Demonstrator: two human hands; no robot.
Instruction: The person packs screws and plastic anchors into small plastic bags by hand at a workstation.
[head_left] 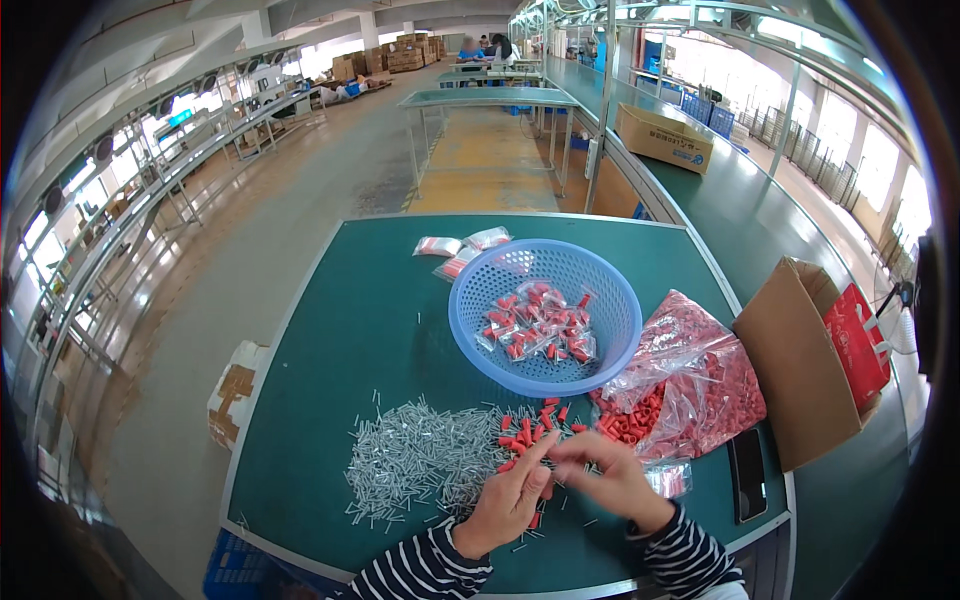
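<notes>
1. Green table [370,300] with a pale edge carries the work; a heap of grey metal screws [415,460] spreads loosely over its near part.
2. Red sleeves [530,432] lie in a small scatter at the right end of that heap, some on top of the screws, just beyond the hands.
3. Left hand [510,500] is partly curled, thumb raised, its fingertips close to the other hand's; whether it grips something I cannot tell.
4. Right hand [605,485] bends its fingers toward the left one, blurred at the tips; its hold is also unclear.
5. Blue basket [612,300], round and perforated, stands beyond the hands, with clear packets [540,322] of red pieces inside.
6. Just right of the basket lies a big clear bag [705,375] full of red sleeves, some showing loose at its near left side.
7. Small filled pouches [462,262] lie beyond the basket, toward its left.
8. Near the right wrist rests another clear pouch [668,478]; a black phone [748,475] lies to its right.
9. An open carton [800,365] stands at the table's right side, beside a red carrier bag [857,345].
</notes>
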